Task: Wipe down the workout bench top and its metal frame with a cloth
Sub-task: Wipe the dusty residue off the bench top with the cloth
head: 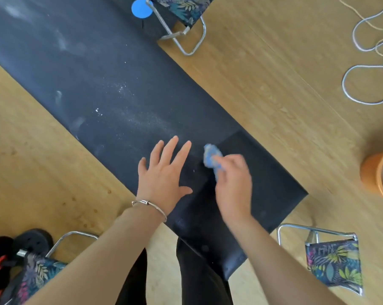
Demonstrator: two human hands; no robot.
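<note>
Gripping a blue cloth on the dark table.
Right hand clutches it (bunched); left hand lies flat beside, fingers spread.

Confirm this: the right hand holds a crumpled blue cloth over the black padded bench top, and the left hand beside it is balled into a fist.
Not a fist. In the head view the left hand lies open, fingers straight and spread, on the black padded bench top. The right hand does hold the crumpled blue cloth over it.
</note>
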